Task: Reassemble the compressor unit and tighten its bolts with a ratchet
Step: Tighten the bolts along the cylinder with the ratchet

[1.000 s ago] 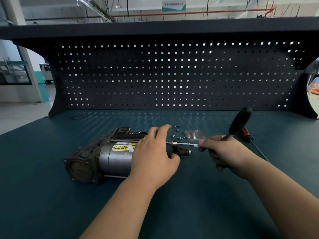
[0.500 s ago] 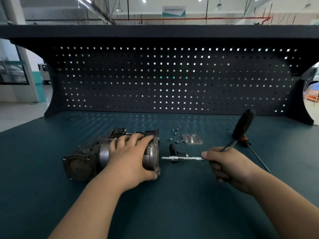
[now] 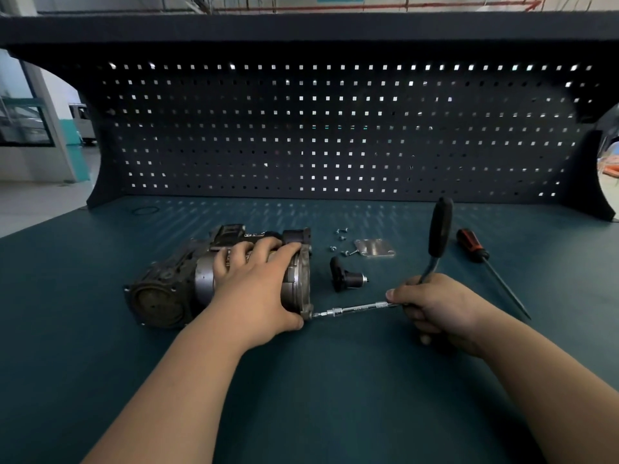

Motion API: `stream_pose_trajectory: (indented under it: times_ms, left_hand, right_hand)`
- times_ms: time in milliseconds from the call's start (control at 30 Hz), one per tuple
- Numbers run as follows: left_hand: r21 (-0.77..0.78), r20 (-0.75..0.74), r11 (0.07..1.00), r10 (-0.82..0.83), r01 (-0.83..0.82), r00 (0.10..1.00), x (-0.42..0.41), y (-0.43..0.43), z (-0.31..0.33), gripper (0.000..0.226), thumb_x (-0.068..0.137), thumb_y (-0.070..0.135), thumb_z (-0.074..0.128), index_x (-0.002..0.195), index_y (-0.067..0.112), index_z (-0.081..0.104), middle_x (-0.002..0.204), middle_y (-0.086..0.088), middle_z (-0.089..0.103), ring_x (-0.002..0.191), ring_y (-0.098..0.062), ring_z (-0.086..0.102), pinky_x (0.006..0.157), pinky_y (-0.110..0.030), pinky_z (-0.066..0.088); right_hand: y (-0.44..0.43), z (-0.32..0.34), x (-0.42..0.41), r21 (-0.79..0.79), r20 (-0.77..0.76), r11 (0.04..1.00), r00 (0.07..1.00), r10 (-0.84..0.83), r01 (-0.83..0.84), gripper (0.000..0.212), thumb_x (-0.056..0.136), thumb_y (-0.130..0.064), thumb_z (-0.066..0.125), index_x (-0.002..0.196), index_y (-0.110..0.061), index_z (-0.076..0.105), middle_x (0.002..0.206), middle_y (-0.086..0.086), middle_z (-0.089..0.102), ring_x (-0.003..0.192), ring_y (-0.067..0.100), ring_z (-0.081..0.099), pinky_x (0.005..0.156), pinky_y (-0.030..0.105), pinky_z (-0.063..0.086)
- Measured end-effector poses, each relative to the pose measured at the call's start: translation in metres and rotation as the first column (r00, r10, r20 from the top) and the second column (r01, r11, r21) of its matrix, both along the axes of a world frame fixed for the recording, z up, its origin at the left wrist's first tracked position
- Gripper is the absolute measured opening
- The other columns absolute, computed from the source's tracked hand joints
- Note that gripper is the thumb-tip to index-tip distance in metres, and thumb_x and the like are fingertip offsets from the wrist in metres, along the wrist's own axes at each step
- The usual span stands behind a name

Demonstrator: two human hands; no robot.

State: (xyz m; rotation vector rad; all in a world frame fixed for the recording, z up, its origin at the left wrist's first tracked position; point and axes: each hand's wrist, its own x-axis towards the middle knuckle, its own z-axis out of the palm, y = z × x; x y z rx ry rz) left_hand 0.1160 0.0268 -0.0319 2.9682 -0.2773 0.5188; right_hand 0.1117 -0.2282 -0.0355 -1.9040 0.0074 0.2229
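Head view, looking down on a dark teal bench top [image 3: 301, 380] with a black pegboard [image 3: 335, 128] across the upper half of the frame. The compressor unit [image 3: 167, 289] lies on its side left of centre, its round end cap towards the lower left and its flanged end towards the middle of the frame. The left hand [image 3: 254, 283] is clamped over the cylindrical body, fingers curled across the top and thumb pressed by the lower edge of the flange. The right hand [image 3: 435, 306], right of centre and well apart from the left, grips the ratchet [image 3: 440, 229] low down at its head; the black handle stands up out of the fist, tilted slightly right. A bright extension bar [image 3: 355, 309] runs leftwards from the fist, nearly level, and its tip meets the lower corner of the flange just beside the left thumb. The bolt itself is too small to make out. Between the hands, further back, a small black fitting [image 3: 345, 279] rests on the bench. Behind it lie a flat metal plate [image 3: 374, 248] and a scatter of loose screws [image 3: 340, 241] just left of the plate. A red-and-black screwdriver [image 3: 475, 251] lies at the right, tip pointing to the lower right. A thin dark ring [image 3: 145, 211] sits at the bench's far left.
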Motion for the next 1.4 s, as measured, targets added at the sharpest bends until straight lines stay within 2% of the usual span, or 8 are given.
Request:
stream_pose_trajectory:
  times_ms: [167,333,433,667,767,900,1100,1400]
  left_hand:
    - [-0.003,0.012,1.000,0.020,-0.020,1.000,0.001,-0.001,-0.002,0.108,0.057,0.067,0.071,0.143,0.049,0.007,0.150,0.015,0.011,0.137,-0.023,0.007,0.115,-0.046,-0.002]
    - [-0.013,0.023,0.999,0.033,-0.032,0.999,0.000,-0.004,-0.002,0.109,0.057,0.069,0.070,0.144,0.048,0.008,0.150,0.014,0.011,0.137,-0.024,0.007,0.115,-0.047,-0.002]
    - [-0.007,0.020,0.999,0.047,-0.047,0.999,0.000,-0.006,-0.002,0.112,0.057,0.070,0.070,0.145,0.047,0.004,0.151,0.013,0.010,0.138,-0.025,0.006,0.115,-0.047,-0.004]
    - [-0.001,-0.010,0.999,0.032,-0.032,0.999,-0.001,-0.004,0.000,0.112,0.058,0.069,0.070,0.145,0.047,0.003,0.151,0.014,0.009,0.138,-0.024,0.005,0.115,-0.047,-0.006]
    - [-0.011,-0.027,1.000,0.005,-0.005,1.000,-0.002,0.000,0.001,0.108,0.061,0.062,0.070,0.144,0.048,0.002,0.151,0.014,0.009,0.139,-0.023,0.004,0.116,-0.047,-0.007]
    - [-0.030,-0.034,0.999,-0.017,0.016,0.999,-0.001,0.002,0.000,0.106,0.063,0.055,0.069,0.144,0.049,0.001,0.151,0.015,0.007,0.139,-0.022,0.001,0.115,-0.046,-0.009]
    - [-0.017,-0.003,1.000,0.015,-0.015,1.000,0.000,-0.001,-0.003,0.114,0.054,0.070,0.071,0.143,0.050,0.002,0.151,0.015,0.008,0.140,-0.023,0.004,0.116,-0.048,-0.005]
    - [0.000,0.076,0.995,0.095,-0.095,0.993,-0.001,-0.010,-0.007,0.113,0.051,0.074,0.071,0.141,0.047,0.008,0.151,0.008,0.009,0.138,-0.026,0.006,0.115,-0.052,-0.007]
  right_hand:
    - [0.001,0.001,-0.001,-0.007,-0.007,1.000,1.000,-0.017,0.017,0.032,0.090,-0.015,0.061,0.064,-0.015,0.042,0.049,0.001,0.028,0.036,0.013,0.023,0.038,0.021,0.034]
    - [0.005,0.000,-0.001,0.085,-0.147,0.989,0.983,-0.108,0.121,0.029,0.092,-0.017,0.059,0.068,-0.017,0.042,0.045,-0.002,0.029,0.033,0.011,0.021,0.036,0.019,0.029]
    - [0.009,0.001,-0.002,0.090,-0.165,0.983,0.976,-0.141,0.157,0.025,0.094,-0.017,0.058,0.072,-0.016,0.044,0.042,-0.002,0.034,0.031,0.010,0.022,0.035,0.019,0.032]
    - [0.032,0.002,-0.015,-0.020,-0.164,0.996,0.983,0.083,-0.087,0.031,0.091,-0.019,0.061,0.066,-0.016,0.042,0.046,-0.001,0.037,0.033,0.013,0.026,0.039,0.019,0.037]
    - [0.024,0.006,-0.012,-0.040,-0.121,0.999,0.993,0.003,-0.008,0.029,0.091,-0.017,0.060,0.068,-0.015,0.042,0.045,-0.001,0.036,0.034,0.013,0.026,0.038,0.020,0.036]
    - [0.004,0.007,-0.006,0.036,-0.158,0.995,0.983,-0.090,0.097,0.028,0.093,-0.016,0.057,0.070,-0.016,0.041,0.045,-0.002,0.032,0.033,0.012,0.024,0.037,0.020,0.033]
    - [0.004,0.002,-0.002,0.099,-0.201,0.989,0.975,-0.090,0.112,0.027,0.094,-0.016,0.055,0.069,-0.017,0.045,0.044,-0.002,0.032,0.033,0.011,0.022,0.037,0.018,0.032]
    - [0.005,0.002,-0.002,0.106,-0.201,0.984,0.972,-0.121,0.145,0.023,0.094,-0.016,0.055,0.073,-0.017,0.045,0.043,-0.003,0.031,0.032,0.010,0.022,0.036,0.018,0.034]
